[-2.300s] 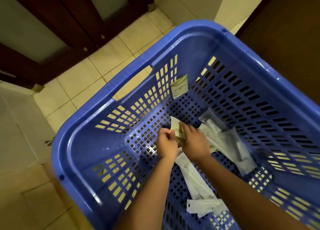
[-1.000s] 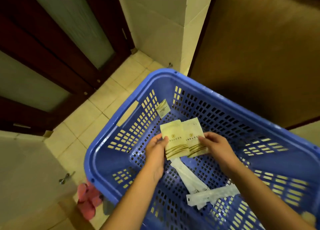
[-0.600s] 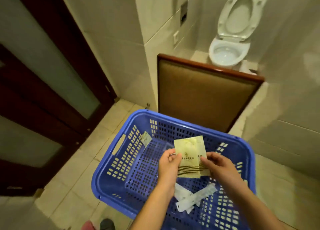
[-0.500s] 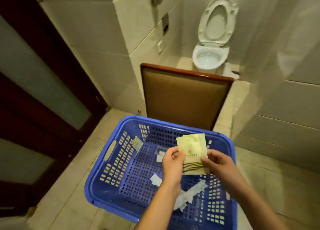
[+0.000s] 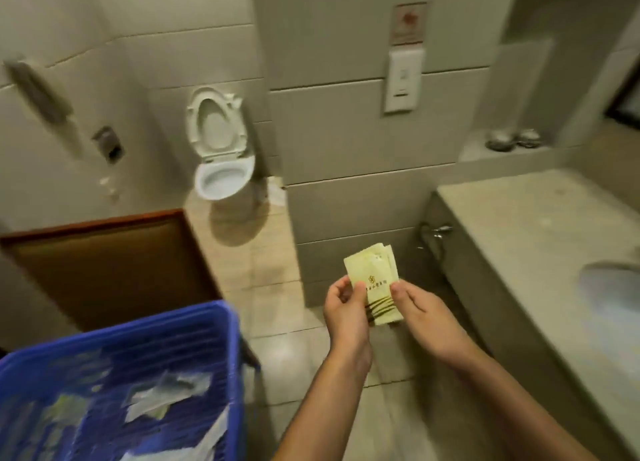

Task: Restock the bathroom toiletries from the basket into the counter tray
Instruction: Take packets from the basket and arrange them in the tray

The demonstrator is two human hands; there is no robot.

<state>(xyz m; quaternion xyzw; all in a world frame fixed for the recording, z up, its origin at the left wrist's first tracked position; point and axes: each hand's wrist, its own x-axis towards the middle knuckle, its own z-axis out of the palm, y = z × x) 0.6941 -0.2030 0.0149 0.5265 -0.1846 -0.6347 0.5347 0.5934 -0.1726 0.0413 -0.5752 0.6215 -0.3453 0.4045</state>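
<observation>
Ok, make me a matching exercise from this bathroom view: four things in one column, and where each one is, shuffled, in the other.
Things:
1. yellow packets
2. blue basket
3. toilet
4. counter

Places:
A. at the far end of the room, lid up
B. along the right side of the view
C. lower left corner of the view
D. pinched between the left hand and the right hand

Pairs: 1-D, 2-C, 3-A, 4-B.
</observation>
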